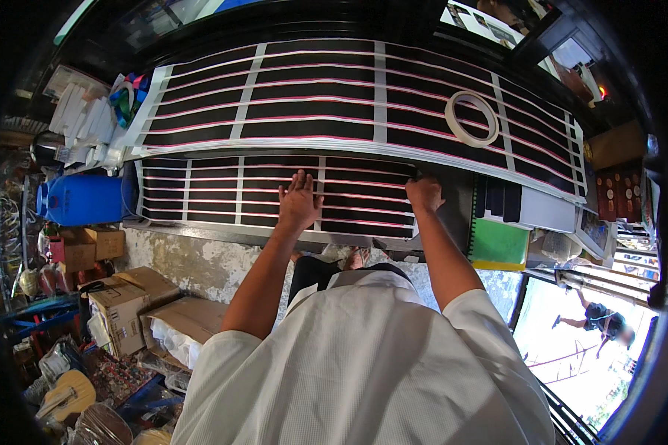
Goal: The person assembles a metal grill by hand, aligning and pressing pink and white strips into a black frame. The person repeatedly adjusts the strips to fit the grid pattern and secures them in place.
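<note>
My left hand (300, 202) lies flat on a long black sheet with white and pink stripes (215, 190), its fingers stretched forward and slightly apart. At that sheet's right end, my right hand (425, 194) has its fingers bent in and closed on the edge; the fingertips are partly hidden. A wider stack of similar striped sheets (312, 93) lies just beyond. On the right part of this stack rests a roll of cream tape (453, 122).
A blue jug (85, 199) and stacked white boxes (82, 122) stand at the left. Cardboard boxes (119, 315) are on the floor below. A green spiral notebook (499, 241) lies right of my right hand. Beyond the opening at lower right is another person (607, 322).
</note>
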`<state>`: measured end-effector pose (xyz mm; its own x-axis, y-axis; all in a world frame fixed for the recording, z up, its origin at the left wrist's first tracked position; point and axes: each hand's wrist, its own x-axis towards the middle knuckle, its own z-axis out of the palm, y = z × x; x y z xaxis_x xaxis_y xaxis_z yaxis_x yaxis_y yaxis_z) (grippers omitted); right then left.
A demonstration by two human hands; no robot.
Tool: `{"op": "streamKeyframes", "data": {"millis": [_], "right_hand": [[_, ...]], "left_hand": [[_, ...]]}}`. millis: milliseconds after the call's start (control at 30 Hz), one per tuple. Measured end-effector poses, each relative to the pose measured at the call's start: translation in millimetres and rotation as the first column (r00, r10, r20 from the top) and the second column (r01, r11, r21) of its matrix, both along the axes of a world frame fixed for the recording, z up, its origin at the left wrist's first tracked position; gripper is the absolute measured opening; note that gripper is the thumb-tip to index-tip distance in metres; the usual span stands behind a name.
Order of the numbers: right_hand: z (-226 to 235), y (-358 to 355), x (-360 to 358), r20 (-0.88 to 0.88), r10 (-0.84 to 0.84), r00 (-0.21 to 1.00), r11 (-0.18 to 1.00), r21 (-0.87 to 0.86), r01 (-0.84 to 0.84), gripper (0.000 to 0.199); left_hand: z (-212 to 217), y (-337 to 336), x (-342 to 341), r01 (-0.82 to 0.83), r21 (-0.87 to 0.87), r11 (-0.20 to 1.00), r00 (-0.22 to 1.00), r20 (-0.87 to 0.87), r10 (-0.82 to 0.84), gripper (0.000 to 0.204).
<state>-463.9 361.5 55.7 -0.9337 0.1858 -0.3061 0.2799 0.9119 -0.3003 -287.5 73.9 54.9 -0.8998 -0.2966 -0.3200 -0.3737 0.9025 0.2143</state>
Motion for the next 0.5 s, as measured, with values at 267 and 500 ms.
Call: {"op": "streamKeyframes", "data": {"millis": [267, 500], "right_hand": [[-1.9, -2.6, 3.0, 0.002, 0.01, 1.0, 1.0, 0.029, -0.01, 0.039], [-10.7, -2.0, -1.2, 0.008, 0.014, 1.0, 0.999, -0.032, -0.014, 0.044]], "left_hand": [[6.3, -3.8, -4.0, -0.019, 0.051, 0.999, 0.998, 0.053, 0.016, 0.078], [3.8, -5.4, -4.8, -0.017, 0.036, 0.999, 0.998, 0.065, 0.015, 0.081]]}}
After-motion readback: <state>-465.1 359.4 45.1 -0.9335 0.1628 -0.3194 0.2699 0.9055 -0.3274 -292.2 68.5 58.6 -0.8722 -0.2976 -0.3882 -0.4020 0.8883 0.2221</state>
